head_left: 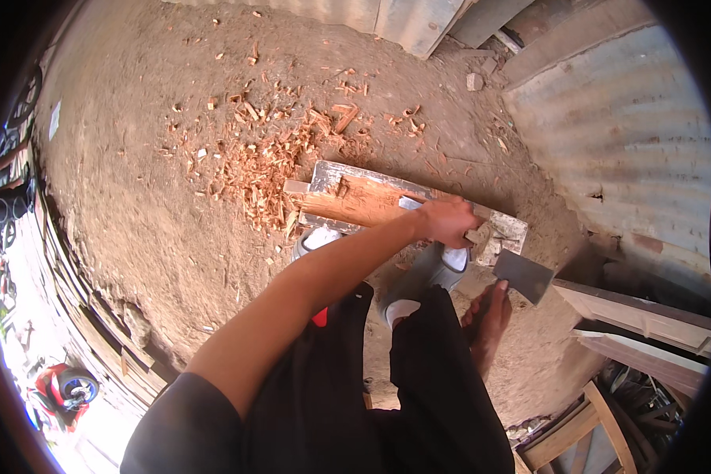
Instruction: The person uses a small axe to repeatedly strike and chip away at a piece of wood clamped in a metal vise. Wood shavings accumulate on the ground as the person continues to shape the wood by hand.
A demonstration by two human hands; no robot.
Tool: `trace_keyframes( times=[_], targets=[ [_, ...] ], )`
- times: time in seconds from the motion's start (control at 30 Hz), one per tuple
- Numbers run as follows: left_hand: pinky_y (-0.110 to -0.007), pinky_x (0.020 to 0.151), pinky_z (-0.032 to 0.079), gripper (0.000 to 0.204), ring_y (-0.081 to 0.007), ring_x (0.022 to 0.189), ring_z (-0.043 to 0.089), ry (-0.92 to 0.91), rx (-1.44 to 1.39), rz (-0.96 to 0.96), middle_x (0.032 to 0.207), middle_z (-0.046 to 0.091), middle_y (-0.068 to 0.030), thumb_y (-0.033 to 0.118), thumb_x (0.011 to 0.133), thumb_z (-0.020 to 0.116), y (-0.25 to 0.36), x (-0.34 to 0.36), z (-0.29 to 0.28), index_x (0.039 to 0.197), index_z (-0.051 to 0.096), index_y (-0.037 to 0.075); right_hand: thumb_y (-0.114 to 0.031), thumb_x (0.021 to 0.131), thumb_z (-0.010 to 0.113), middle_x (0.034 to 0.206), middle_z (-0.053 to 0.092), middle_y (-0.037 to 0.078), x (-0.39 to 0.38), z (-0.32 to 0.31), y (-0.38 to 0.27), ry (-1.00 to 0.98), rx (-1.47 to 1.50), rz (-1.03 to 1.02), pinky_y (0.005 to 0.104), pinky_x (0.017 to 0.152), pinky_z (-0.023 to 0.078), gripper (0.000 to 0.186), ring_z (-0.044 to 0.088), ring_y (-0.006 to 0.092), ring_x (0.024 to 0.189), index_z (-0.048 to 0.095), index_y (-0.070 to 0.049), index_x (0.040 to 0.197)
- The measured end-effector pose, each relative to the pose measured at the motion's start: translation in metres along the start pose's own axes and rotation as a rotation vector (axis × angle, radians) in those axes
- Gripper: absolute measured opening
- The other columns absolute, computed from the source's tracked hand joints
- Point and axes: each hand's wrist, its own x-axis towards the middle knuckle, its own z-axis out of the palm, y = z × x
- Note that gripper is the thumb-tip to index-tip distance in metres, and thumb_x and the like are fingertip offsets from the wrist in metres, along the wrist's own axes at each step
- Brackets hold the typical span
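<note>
A reddish-brown piece of wood (363, 202), its surface roughly chopped, lies along a low worn bench (324, 169) with flaking white paint. My left hand (449, 221) is closed on the wood near its right end, the arm crossing in front of me. To the lower right, my right hand (488, 314) grips a tool with a flat, dark grey rectangular blade (523, 276), like a cleaver; its handle is hidden in the hand. The blade is apart from the wood, beside the bench's right end. A small pale patch next to my left hand is too unclear to name.
Wood chips (265, 178) cover the dirt floor left of and beyond the bench. My grey shoes (449, 272) are close to its near side. Corrugated metal sheets (624, 134) stand at the right, with stacked boards (640, 316) below. A red motorcycle (59, 391) is at far left.
</note>
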Motion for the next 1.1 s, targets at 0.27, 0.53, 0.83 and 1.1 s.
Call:
trace_keyframes(
  times=[0.27, 0.53, 0.83, 1.1],
  targets=[
    [-0.048, 0.077, 0.058, 0.037, -0.0403, 0.083, 0.072, 0.045, -0.012, -0.033, 0.080, 0.072, -0.0208, 0.034, 0.076, 0.078, -0.005, 0.002, -0.001, 0.096, 0.072, 0.004, -0.047, 0.108, 0.050, 0.062, 0.048, 0.004, 0.008, 0.004, -0.012, -0.029, 0.120, -0.039, 0.0317, 0.040, 0.040, 0.042, 0.048, 0.0168, 0.043, 0.051, -0.008, 0.092],
    [-0.049, 0.080, 0.058, 0.038, -0.0402, 0.082, 0.073, 0.063, 0.008, -0.073, 0.079, 0.072, -0.0215, 0.037, 0.076, 0.077, -0.004, -0.003, -0.006, 0.094, 0.072, 0.003, -0.042, 0.108, 0.054, 0.060, 0.046, 0.001, 0.018, -0.009, -0.019, -0.089, -0.035, -0.090, 0.0297, 0.040, 0.040, 0.040, 0.047, 0.0126, 0.043, 0.051, -0.008, 0.087],
    [-0.047, 0.080, 0.057, 0.035, -0.0397, 0.083, 0.071, 0.082, 0.008, -0.059, 0.079, 0.071, -0.0212, 0.031, 0.077, 0.076, -0.012, -0.018, -0.008, 0.093, 0.070, 0.001, -0.048, 0.107, 0.054, 0.059, 0.047, 0.004, 0.020, 0.004, 0.000, -0.115, 0.011, -0.076, 0.0301, 0.038, 0.039, 0.043, 0.048, 0.0153, 0.041, 0.051, -0.009, 0.088],
    [-0.047, 0.081, 0.056, 0.035, -0.0400, 0.085, 0.072, 0.031, 0.001, -0.199, 0.087, 0.073, -0.0217, 0.034, 0.078, 0.075, -0.006, -0.021, -0.024, 0.093, 0.071, 0.002, -0.041, 0.106, 0.059, 0.064, 0.052, 0.003, 0.022, 0.007, 0.002, -0.394, -0.442, -0.050, 0.0301, 0.043, 0.043, 0.039, 0.052, 0.0126, 0.048, 0.055, -0.006, 0.090]
  ],
)
